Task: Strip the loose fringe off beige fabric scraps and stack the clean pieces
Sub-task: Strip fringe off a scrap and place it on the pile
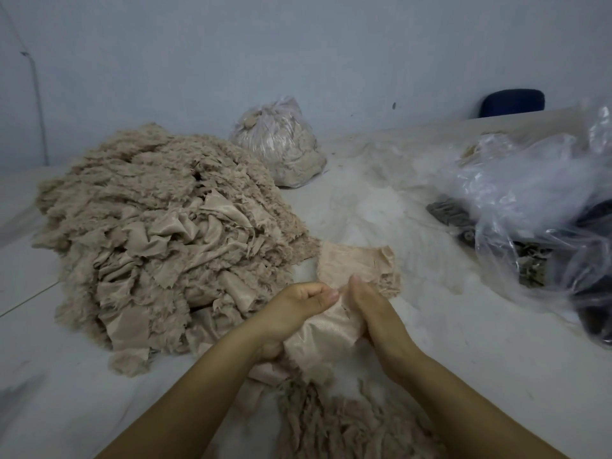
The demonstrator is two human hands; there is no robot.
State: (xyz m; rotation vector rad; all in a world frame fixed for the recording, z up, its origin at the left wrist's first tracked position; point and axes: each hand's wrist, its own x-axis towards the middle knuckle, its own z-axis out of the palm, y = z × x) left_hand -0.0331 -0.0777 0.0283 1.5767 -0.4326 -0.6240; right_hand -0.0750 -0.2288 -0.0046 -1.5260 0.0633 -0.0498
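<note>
A beige fabric scrap [326, 336] with a woven face is held between both hands above the table. My left hand [294, 309] grips its left edge with curled fingers, thumb tip on top. My right hand [371, 313] holds the right edge, fingers wrapped behind the cloth. Just beyond the hands a small flat stack of clean beige pieces [357, 263] lies on the table. A large heap of fringed beige scraps [159, 226] fills the left side. More fringed scraps [337, 422] lie below my wrists.
A clear bag stuffed with beige fluff [278, 144] stands at the back. Crumpled clear plastic bags over dark material [543, 207] occupy the right. Pale lint [381, 200] dusts the white table. A blue chair back [511, 102] shows behind the far edge.
</note>
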